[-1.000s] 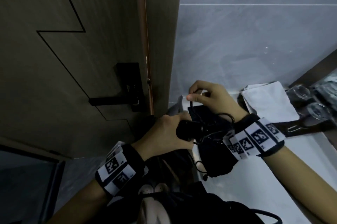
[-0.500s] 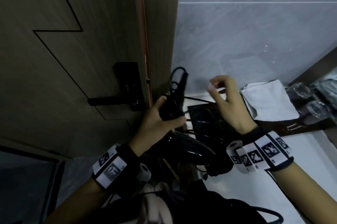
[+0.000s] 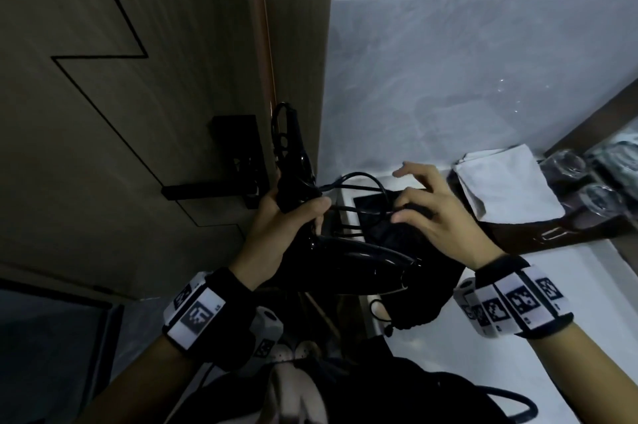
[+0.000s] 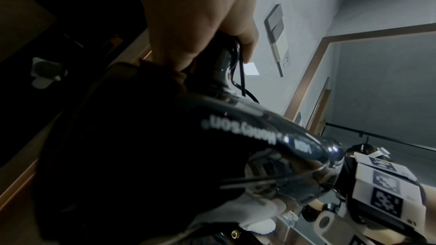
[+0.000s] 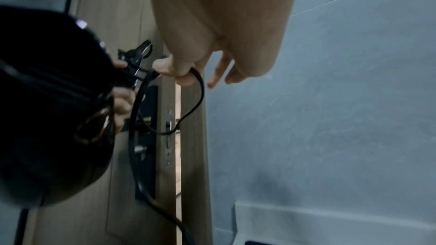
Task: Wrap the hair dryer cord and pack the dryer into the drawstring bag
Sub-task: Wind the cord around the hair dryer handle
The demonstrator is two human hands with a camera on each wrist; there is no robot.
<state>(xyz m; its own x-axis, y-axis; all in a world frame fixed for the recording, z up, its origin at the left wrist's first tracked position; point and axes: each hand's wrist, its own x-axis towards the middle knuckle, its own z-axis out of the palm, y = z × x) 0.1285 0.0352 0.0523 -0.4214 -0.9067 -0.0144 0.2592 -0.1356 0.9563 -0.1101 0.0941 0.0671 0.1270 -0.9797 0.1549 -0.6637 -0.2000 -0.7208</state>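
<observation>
My left hand grips the handle of the glossy black hair dryer, holding several cord turns against it. The handle points up beside the door edge and the barrel lies across towards the right. From the handle a loop of black cord runs to my right hand, which pinches it between thumb and forefinger with the other fingers spread. The black drawstring bag lies on the counter under the dryer, its cord stopper hanging at the edge. The left wrist view shows the lettered barrel close up.
A brown door with a black lever handle stands just left of the dryer. A grey tiled wall rises behind. On the white counter lie a folded white towel and, on a dark tray, upturned glasses.
My left hand has raised the dryer and stood its handle upright by the door. My right hand lifted the cord, then came down to the right of the handle with a loop.
</observation>
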